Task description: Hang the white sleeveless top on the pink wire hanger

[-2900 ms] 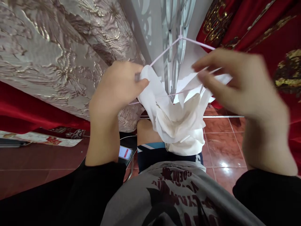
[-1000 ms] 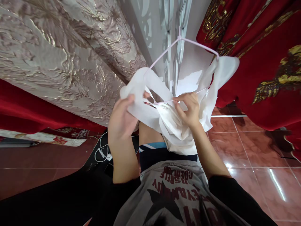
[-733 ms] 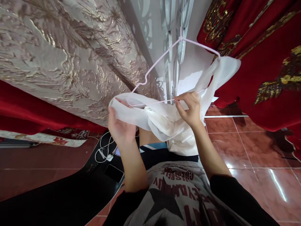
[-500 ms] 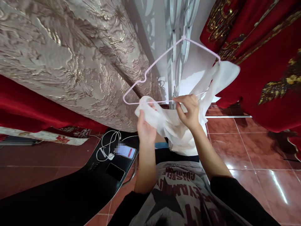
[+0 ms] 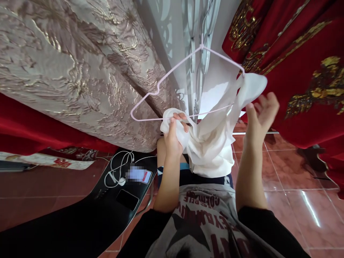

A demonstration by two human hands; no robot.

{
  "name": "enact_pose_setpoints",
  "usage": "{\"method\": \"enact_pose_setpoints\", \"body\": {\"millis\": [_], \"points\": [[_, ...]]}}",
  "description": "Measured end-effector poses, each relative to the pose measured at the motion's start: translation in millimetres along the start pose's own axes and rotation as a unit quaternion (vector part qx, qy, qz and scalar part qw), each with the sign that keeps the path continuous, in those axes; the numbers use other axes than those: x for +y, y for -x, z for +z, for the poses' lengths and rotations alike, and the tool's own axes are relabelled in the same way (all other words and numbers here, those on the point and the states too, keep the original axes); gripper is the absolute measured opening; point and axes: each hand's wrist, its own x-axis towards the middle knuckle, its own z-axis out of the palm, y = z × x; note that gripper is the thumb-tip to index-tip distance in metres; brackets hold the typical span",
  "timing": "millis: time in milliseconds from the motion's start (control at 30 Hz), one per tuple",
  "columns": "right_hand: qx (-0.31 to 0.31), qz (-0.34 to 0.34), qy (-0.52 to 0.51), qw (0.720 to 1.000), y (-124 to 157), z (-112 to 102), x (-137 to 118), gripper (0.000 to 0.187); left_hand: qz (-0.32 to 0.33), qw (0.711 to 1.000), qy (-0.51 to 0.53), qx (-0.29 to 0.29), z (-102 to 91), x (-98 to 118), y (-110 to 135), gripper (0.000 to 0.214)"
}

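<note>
A pale pink clothes hanger [image 5: 176,67] hangs in front of the grey metal frame. A sheer white garment [image 5: 212,143] is draped on its right shoulder and drops to my lap. My left hand [image 5: 176,138] is closed on the garment's left part, by the hanger's bottom bar, with fingers wrapped in the cloth. The left end of the hanger is bare. To the right, my right hand [image 5: 262,111] is raised beside the cloth at the hanger's right end, fingers apart and holding nothing.
A black seat [image 5: 80,208] at lower left bears a lit phone [image 5: 138,174], a dark phone [image 5: 127,199] and white cables [image 5: 114,177]. Patterned beige fabric [image 5: 88,71] hangs at left, red embroidered fabric [image 5: 303,71] at right. Red tiles [image 5: 282,168] cover the floor.
My right hand has left the hanger's bottom bar and moved right, opening beside the garment's right end. My left hand has closed around the cloth and shifted slightly right.
</note>
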Motion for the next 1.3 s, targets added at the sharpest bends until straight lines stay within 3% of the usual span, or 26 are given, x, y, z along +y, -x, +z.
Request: {"method": "enact_pose_setpoints", "body": {"millis": [100, 167, 300, 467, 633, 800, 933, 1033, 1200, 1300], "points": [[-0.1, 0.107, 0.001, 0.989, 3.5, 3.6, -2.0, 0.027, 0.004, 1.0, -0.006, 0.009, 3.4, -2.3, 0.1, 0.033], [-0.119, 0.135, 0.009, 0.984, 13.0, 9.5, -12.5, 0.031, 0.001, 0.999, -0.027, 0.019, 4.6, -2.6, 0.8, 0.034], [-0.12, 0.113, 0.016, 0.986, 22.3, 15.7, -33.9, 0.03, 0.005, 0.998, -0.055, 0.026, 2.3, 1.2, -0.3, 0.032], [-0.176, 0.086, 0.059, 0.979, 1.6, 14.8, -38.9, 0.036, 0.013, 0.996, -0.078, 0.031, -2.2, 5.7, -4.4, 0.032], [-0.148, 0.108, 0.043, 0.982, -19.2, 15.6, -41.5, 0.013, 0.003, 0.998, -0.067, 0.005, -2.8, 3.4, -2.7, 0.036], [-0.17, 0.117, 0.064, 0.977, -16.5, 14.8, -55.0, 0.029, -0.001, 0.998, -0.063, 0.001, -4.5, 4.1, -2.0, 0.035], [-0.131, 0.122, 0.029, 0.983, -23.6, 16.3, -64.4, 0.023, 0.0, 0.998, -0.061, 0.0, -6.8, 8.1, -4.7, 0.034], [-0.114, 0.121, -0.049, 0.985, -50.0, 22.7, -71.9, 0.018, -0.009, 0.998, -0.058, 0.005, -4.9, 10.2, -5.0, 0.033], [-0.098, 0.162, -0.183, 0.965, -108.0, 22.2, -73.8, 0.047, -0.023, 0.997, -0.066, 0.036, 2.9, 10.1, -0.8, 0.033], [-0.035, 0.238, -0.156, 0.958, -114.0, 5.4, -59.1, 0.047, -0.003, 0.998, -0.045, 0.037, 3.7, 8.8, 0.0, 0.031]]}}
